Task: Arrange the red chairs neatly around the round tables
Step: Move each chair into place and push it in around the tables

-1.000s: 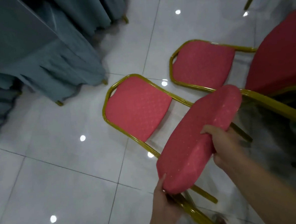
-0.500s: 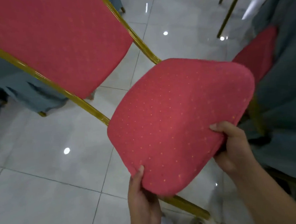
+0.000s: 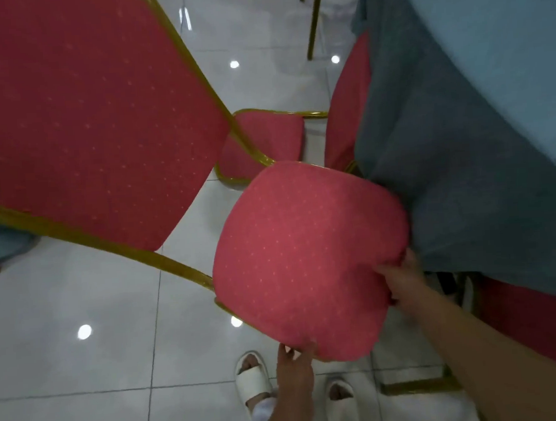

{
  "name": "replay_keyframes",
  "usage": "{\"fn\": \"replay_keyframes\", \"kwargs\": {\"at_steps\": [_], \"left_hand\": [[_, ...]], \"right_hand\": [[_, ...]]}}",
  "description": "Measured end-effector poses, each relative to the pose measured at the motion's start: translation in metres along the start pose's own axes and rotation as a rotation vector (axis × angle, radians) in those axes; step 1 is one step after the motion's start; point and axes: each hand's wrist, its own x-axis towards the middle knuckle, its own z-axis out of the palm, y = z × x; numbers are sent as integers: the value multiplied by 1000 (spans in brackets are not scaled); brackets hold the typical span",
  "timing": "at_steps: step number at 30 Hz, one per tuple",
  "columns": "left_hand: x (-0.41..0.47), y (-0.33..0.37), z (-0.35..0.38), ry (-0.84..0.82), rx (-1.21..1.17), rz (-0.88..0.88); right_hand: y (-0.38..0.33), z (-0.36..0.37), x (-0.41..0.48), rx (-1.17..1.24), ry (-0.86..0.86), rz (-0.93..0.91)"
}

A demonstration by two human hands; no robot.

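I hold a red chair [image 3: 305, 257] with a gold frame tipped up off the floor, its backrest [image 3: 79, 118] filling the upper left. My left hand [image 3: 294, 368] grips the near edge of the seat cushion from below. My right hand [image 3: 401, 284] grips the seat's right edge, thumb on top. The seat touches the blue-grey cloth of a round table [image 3: 460, 127] on the right. A second red chair [image 3: 266, 142] stands behind the seat, partly under the cloth.
More red upholstery [image 3: 537, 321] shows under the table's cloth at the lower right. Gold chair legs [image 3: 312, 22] stand at the top. White tiled floor [image 3: 81, 320] spreads left. My feet in white slippers [image 3: 253, 381] are below. Another draped cloth [image 3: 2, 243] sits at the left edge.
The chair I hold has swung right and nearer the table, with its seat now against the cloth. The view tilted down, bringing my feet into sight. Both hands keep their grip.
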Motion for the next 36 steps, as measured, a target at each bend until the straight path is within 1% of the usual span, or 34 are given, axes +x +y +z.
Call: {"fn": "replay_keyframes", "kwargs": {"at_steps": [1,3,5,8,10,13,16,19,23,27,31,36], "left_hand": [[-10,7,1,21,76,45],[-35,28,0,-4,167,150],[-66,54,-4,-47,247,182],[-120,88,-9,-98,405,240],[-155,99,-8,-102,511,258],[-205,101,-2,-124,675,300],[-246,92,8,-169,756,352],[-273,78,22,-211,829,358],[-299,61,43,-304,874,384],[-318,49,76,-417,930,418],[-336,31,105,-583,1000,476],[-358,-12,112,-812,1064,433]], "right_hand": [[-1,-11,-13,-43,-30,-21],[-10,-37,-49,-93,-71,32],[-20,-63,-94,-115,-89,68],[-30,-104,-168,-74,-111,75],[-31,-129,-212,-76,-120,66],[-32,-164,-257,-65,-135,23],[-36,-191,-280,-51,-168,-35],[-42,-215,-290,-33,-157,-82],[-52,-248,-305,66,-60,-161],[-48,-281,-334,152,92,-220],[-26,-306,-383,225,249,-206],[17,-312,-452,282,451,-154]]}}
